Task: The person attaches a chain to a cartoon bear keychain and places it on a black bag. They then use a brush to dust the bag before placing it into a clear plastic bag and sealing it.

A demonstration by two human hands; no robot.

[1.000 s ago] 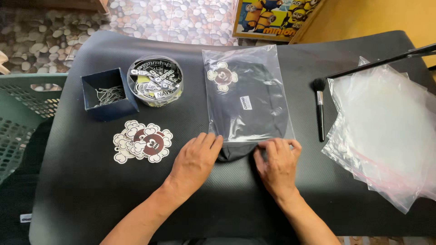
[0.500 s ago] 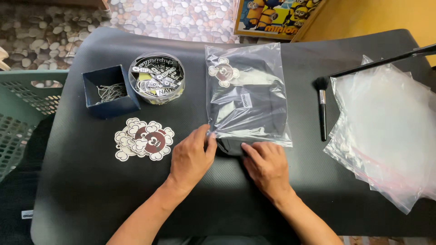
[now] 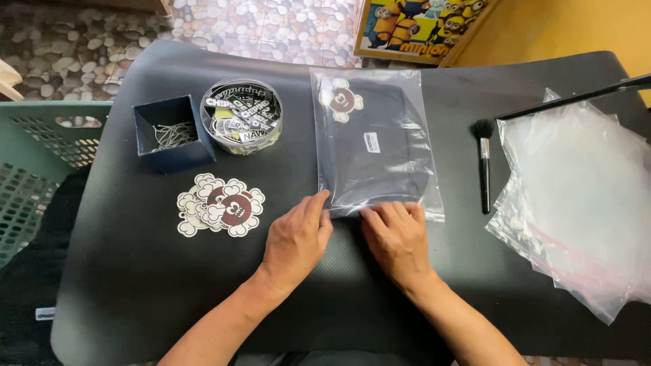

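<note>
A clear plastic bag (image 3: 374, 139) holding a folded black garment lies flat on the black table (image 3: 135, 285), with a flower-shaped tag visible inside near its top. My left hand (image 3: 297, 238) rests palm down at the bag's lower left corner, fingertips touching its edge. My right hand (image 3: 399, 238) lies flat against the bag's bottom edge, fingers pressing on the open end. Neither hand grips anything.
A pile of flower-shaped cards (image 3: 220, 205) lies left of my hands. Behind it stand a small blue box of chains (image 3: 171, 133) and a round tub of stickers (image 3: 243, 115). A black brush (image 3: 483, 163) and a stack of empty clear bags (image 3: 583, 196) lie right. A green basket (image 3: 34, 169) stands at left.
The dark garment that stuck out of the bag's bottom a second ago is now fully inside. Both hands have moved in along the bag's lower edge.
</note>
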